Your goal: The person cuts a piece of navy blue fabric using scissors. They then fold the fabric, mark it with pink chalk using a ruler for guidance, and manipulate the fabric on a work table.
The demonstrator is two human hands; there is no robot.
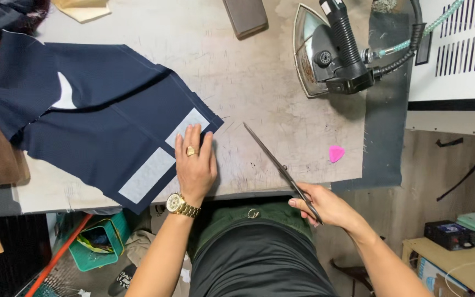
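Observation:
My left hand (pixel 194 164) lies flat, fingers together, on the near corner of a dark navy fabric piece (pixel 100 115) spread on the worn work table (pixel 259 88). It wears a ring and a gold watch. Two pale rectangular patches (pixel 148 174) sit on the fabric by that hand. My right hand (pixel 320 204) grips the handles of long scissors (pixel 275 160). The blades are closed and point up-left over the table, apart from the fabric.
A steam iron (pixel 328 52) with hose rests at the back right on a grey mat (pixel 386 115). A pink tailor's chalk (pixel 336 153) lies near the table's front edge. A dark block (pixel 246 16) sits at the back. A green bin (pixel 97 242) stands on the floor.

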